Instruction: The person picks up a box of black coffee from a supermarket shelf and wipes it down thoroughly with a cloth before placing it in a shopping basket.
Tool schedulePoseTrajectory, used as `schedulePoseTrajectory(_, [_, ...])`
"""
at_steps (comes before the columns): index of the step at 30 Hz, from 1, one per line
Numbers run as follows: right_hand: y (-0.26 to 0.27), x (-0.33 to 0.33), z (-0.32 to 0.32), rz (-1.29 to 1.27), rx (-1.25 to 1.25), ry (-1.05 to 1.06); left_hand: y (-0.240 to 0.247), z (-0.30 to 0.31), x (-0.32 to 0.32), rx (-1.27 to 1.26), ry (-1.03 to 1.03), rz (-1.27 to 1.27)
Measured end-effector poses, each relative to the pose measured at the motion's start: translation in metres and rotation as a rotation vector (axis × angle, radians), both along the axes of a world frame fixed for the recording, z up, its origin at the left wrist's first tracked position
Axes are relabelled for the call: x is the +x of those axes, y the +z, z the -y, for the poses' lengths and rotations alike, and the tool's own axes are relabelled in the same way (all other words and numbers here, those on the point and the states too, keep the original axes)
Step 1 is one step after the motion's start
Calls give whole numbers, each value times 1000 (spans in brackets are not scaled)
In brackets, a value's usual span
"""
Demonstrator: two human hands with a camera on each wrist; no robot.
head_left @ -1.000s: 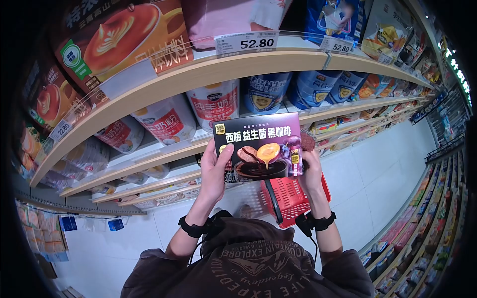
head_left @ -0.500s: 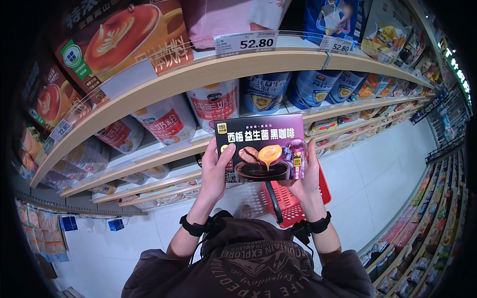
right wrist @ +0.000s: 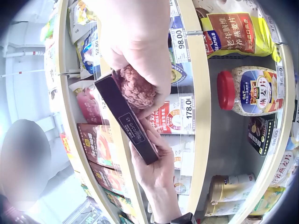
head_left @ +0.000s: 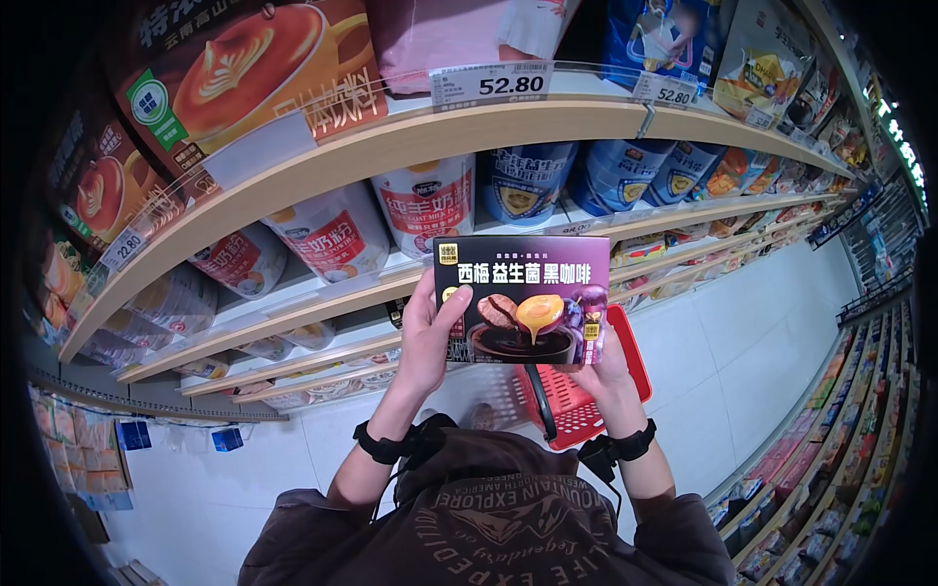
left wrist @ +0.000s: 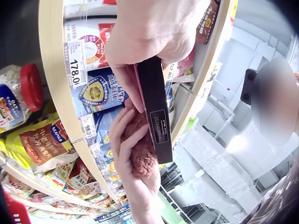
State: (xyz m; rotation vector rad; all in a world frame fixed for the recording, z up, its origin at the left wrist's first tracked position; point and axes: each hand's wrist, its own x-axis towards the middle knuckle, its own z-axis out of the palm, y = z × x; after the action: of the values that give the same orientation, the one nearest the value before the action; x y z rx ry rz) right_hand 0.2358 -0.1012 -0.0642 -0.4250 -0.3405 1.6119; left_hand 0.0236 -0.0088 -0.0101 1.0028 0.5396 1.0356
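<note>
In the head view, a black-and-purple coffee box (head_left: pixel 528 303) faces up in front of the chest, its front showing a dark cup and a cut plum. My left hand (head_left: pixel 427 337) grips its left end, thumb on the front face. At the right end my right hand (head_left: pixel 611 369) holds the box, fingers behind it. The left wrist view shows a reddish-brown, crinkled bundle (left wrist: pixel 144 161) in the right hand's curled fingers, against the back of the box. From the right wrist, the same bundle (right wrist: pixel 136 87) appears between palm and box. The head view hides it.
A red shopping basket (head_left: pixel 572 425) with a black handle is below the box. Ahead, curved shelves (head_left: pixel 528 119) carry milk powder tins (head_left: pixel 425 200), drink boxes (head_left: pixel 254 83) and bags. Another stocked shelf (head_left: pixel 831 459) runs along the right, across the pale floor (head_left: pixel 743 342).
The right hand has shifted along the right end of the box, and the bundle, visible there earlier, has gone behind it. The box has moved slightly right and down in the view.
</note>
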Motion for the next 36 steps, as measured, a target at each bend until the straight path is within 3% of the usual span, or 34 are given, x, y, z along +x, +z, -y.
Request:
schedulePoseTrajectory(5, [40,-2,-8,437,24,-298,1,0,-4,37,13,-42])
schedulePoseTrajectory(8, [59,3,-3,282,48,-268,6,-1,-7,40,48,-57])
schedulePoseTrajectory(10, [62,1,-2,309,9,-284,8,-1,-7,61,51,-75])
schedulePoseTrajectory(12, [58,4,-3,850,106,-234,14,0,-7,38,29,-91])
schedulePoseTrajectory(14, [59,2,-5,797,54,-246,15,0,-9,18,40,-122])
schedulePoseTrajectory(16, [55,1,-6,564,-122,-266,15,-1,-11,7,128,-177])
schedulePoseTrajectory(17, [54,-1,-7,540,-127,-301,13,-4,-17,-3,35,-163])
schedulePoseTrajectory(18, [54,-2,-6,541,-126,-295,12,-5,-21,-12,-58,-148])
schedulePoseTrajectory(22, [59,-10,-5,557,-94,-311,21,0,-23,-1,-76,-142])
schedulePoseTrajectory(33, [42,1,-3,695,-21,-242,22,-2,-24,60,-1,-113])
schedulePoseTrajectory(36, [48,-3,-3,508,-7,-319,25,-3,-25,27,-9,-100])
